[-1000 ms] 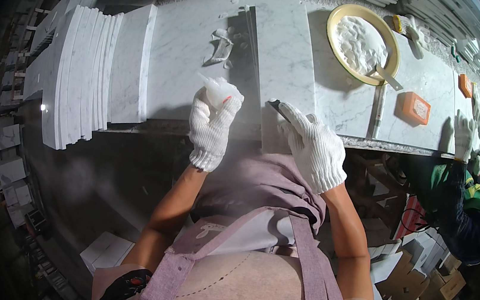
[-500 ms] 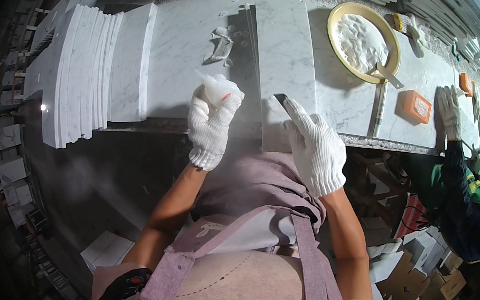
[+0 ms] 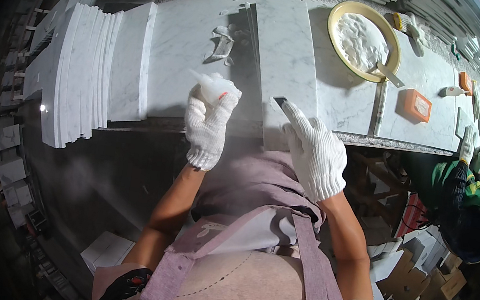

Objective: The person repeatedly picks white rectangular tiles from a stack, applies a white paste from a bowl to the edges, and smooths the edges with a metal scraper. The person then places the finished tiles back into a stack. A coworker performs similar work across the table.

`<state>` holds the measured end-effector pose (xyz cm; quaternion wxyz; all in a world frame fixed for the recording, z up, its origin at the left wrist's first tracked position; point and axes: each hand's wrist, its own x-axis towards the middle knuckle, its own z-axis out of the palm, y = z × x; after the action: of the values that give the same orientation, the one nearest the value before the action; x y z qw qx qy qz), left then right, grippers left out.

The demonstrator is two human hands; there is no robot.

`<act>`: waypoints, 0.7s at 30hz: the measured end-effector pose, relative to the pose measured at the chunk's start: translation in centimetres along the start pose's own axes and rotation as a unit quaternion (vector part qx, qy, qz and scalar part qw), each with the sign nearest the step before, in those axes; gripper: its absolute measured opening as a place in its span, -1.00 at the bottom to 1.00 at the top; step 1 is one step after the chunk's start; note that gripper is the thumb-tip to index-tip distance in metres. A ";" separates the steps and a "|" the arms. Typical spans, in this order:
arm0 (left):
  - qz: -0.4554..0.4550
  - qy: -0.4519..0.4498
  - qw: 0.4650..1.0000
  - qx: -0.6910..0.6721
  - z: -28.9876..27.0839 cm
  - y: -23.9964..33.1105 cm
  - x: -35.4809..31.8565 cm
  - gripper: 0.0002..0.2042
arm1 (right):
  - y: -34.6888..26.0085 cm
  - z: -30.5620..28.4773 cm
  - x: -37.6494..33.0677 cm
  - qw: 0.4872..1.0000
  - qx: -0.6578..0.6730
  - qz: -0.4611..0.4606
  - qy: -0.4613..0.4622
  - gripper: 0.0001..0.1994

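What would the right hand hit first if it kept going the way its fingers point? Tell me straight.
Likely the marble slab: the right hand points up and left with a small dark blade at its fingertips, already over that slab's near end. Whether it touches is unclear.

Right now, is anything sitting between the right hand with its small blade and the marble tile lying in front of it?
Nothing visible does. The right hand holds the small dark blade directly at the marble tile. The white scraps lie to the tile's left, and the yellow dish to its right.
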<state>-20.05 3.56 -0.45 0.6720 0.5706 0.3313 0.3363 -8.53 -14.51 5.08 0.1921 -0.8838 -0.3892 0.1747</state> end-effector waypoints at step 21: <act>0.041 0.014 0.998 0.052 -0.9 0.4 0.3 -0.55 | -0.2 0.7 0.6 0.995 -0.083 -0.025 -0.051 -0.44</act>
<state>-20.69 4.36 -0.18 0.6226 0.6131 0.3335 0.3539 -8.56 -13.83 4.47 0.1019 -0.8768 -0.4334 0.1816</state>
